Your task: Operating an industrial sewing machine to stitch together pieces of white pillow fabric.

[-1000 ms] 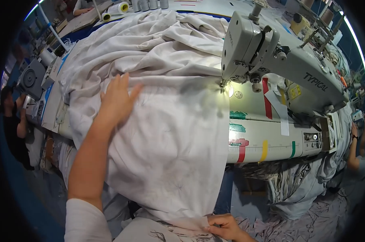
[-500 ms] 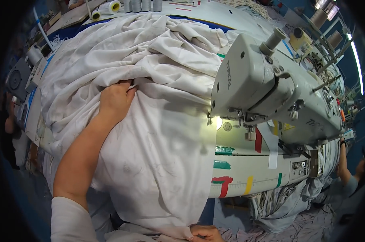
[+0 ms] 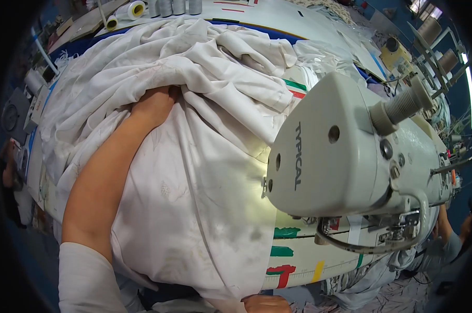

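Observation:
A large white cloth (image 3: 163, 219) spreads across the sewing table, bunched in deep folds at the back and hanging smoother toward me. My left hand (image 3: 156, 107) reaches into it, with the fingers hidden beneath a fold. At the bottom edge, my right hand (image 3: 267, 303) is closed at the near corner of the cloth, partly cut off by the frame. To the right stands a white sewing machine (image 3: 319, 156), its head over the right edge of the cloth. A lamp lights the cloth beside the needle area, which the machine head mostly hides.
Grey thread spools (image 3: 178, 7) and a yellow-ended cone (image 3: 136, 9) stand at the back left. Coloured tape strips (image 3: 283, 251) mark the machine bed. Piled fabric (image 3: 356, 289) lies below at the right. Another person (image 3: 449, 240) is at the far right.
The sewing machine looks larger and nearer as the view has shifted. My left hand has gone deeper under the fold, hiding its fingers. My right hand stays at the near corner.

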Demonstrator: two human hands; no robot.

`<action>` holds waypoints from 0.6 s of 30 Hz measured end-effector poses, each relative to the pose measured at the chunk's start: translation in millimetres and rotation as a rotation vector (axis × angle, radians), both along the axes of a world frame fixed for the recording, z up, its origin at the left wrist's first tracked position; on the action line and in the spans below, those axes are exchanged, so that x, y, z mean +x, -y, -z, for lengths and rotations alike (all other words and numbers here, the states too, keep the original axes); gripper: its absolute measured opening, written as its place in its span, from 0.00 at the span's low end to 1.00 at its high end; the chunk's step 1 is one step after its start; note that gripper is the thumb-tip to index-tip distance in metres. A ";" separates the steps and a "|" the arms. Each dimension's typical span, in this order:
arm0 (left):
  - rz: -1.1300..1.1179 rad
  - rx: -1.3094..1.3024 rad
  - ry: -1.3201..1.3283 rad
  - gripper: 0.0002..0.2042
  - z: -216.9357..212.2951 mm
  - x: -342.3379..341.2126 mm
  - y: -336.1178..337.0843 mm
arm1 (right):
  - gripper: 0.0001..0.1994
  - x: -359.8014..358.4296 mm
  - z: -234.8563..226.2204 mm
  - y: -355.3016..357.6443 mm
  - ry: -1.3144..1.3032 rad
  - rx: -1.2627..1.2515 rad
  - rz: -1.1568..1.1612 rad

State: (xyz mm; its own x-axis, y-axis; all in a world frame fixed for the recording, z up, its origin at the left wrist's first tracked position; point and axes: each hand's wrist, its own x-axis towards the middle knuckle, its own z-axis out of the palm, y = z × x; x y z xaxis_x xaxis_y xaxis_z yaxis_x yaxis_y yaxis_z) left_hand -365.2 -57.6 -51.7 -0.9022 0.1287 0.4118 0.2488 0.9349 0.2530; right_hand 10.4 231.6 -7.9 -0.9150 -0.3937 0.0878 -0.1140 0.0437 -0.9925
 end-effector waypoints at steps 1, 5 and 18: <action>0.044 0.005 -0.018 0.16 -0.9 -8.7 -2.1 | 0.05 -6.8 -4.0 0.0 0.001 -0.001 0.004; 0.100 0.032 -0.100 0.15 3.5 -48.7 -5.3 | 0.05 -37.9 -15.3 -0.4 -0.130 0.091 -0.033; 0.100 -0.005 0.092 0.19 -18.0 -140.6 -29.1 | 0.08 -57.1 -10.8 -14.1 0.159 0.199 0.044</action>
